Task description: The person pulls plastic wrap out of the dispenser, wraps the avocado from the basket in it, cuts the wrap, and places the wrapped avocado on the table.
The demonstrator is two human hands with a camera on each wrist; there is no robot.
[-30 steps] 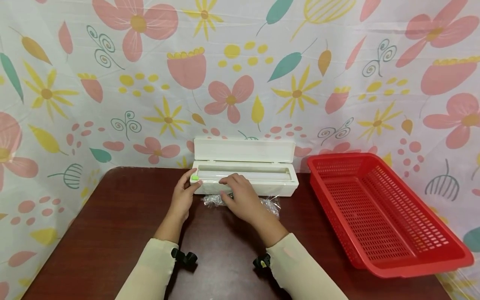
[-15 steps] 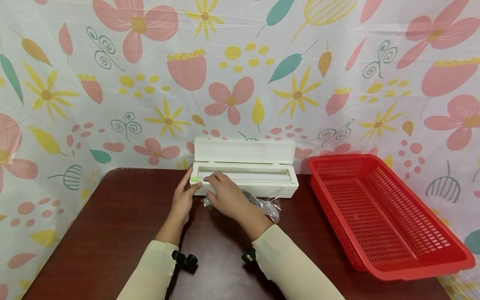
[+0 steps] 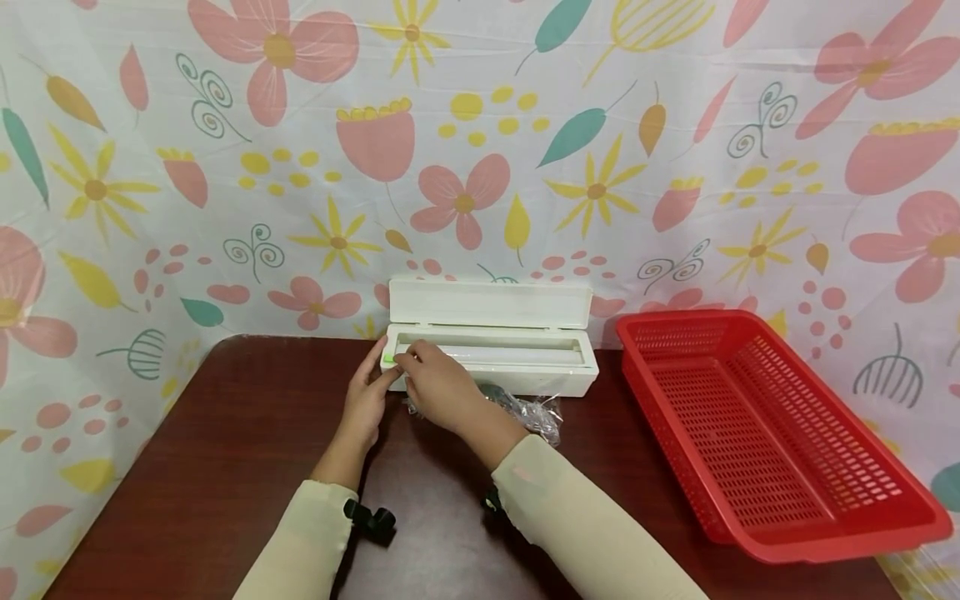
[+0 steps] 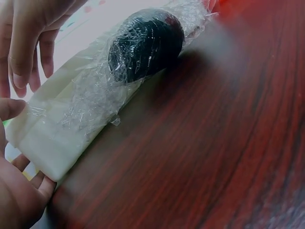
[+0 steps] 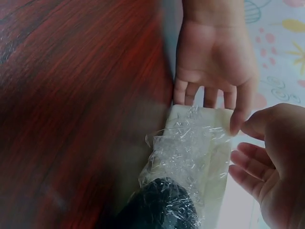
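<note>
A white cling film dispenser [image 3: 517, 381] stands at the back of the table with its lid raised and a pale roll inside. A green slider [image 3: 389, 358] sits at its left end. My left hand [image 3: 363, 404] grips that end, thumb at the top front corner and fingers round the end. My right hand [image 3: 442, 392] is beside the left thumb, close to the slider; its fingers are loosely bent with a gap to the thumb. Crumpled cling film [image 4: 95, 98] hangs over the dispenser's front, wrapped round a dark, rounded object [image 4: 143, 45] on the table.
A red perforated plastic basket [image 3: 750, 433] stands on the right side of the dark wooden table [image 3: 225, 442]. Behind the table hangs a flower-patterned cloth [image 3: 465, 125].
My right hand has moved left along the dispenser's front, from near its middle to the slider end. The left hand keeps its hold on the left end.
</note>
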